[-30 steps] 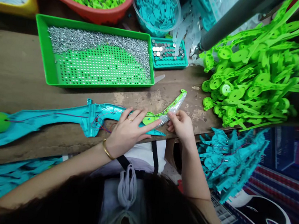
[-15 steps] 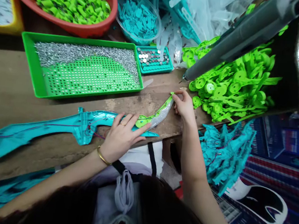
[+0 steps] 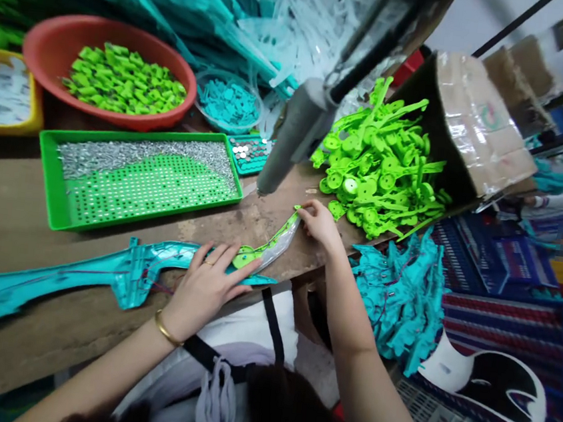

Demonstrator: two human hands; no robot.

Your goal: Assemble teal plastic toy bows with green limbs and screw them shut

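A curved lime-green plastic part (image 3: 270, 244) with a translucent strip (image 3: 277, 251) along its side lies near the table's front edge. Its far, narrow tip is pinched between the thumb and fingers of my right hand (image 3: 321, 223). My left hand (image 3: 210, 287) rests flat with fingers spread, over the end of a long turquoise plastic shell (image 3: 74, 268) and against the wide end of the green part. Thin dark red wires run along the shell. What lies under my left palm is hidden.
A green tray of screws (image 3: 142, 223), a small teal tray of silver discs (image 3: 251, 159) and a red bowl of green pieces (image 3: 105, 115) stand behind. A grey tool (image 3: 297, 135) hangs above the table. Green parts (image 3: 376, 174) spill from a cardboard box (image 3: 482, 118); turquoise parts (image 3: 398, 297) are piled at right.
My view has tilted up, so everything sits lower and further left, and the hanging tool appears more upright. Both hands keep their places on the green part and the turquoise shell.
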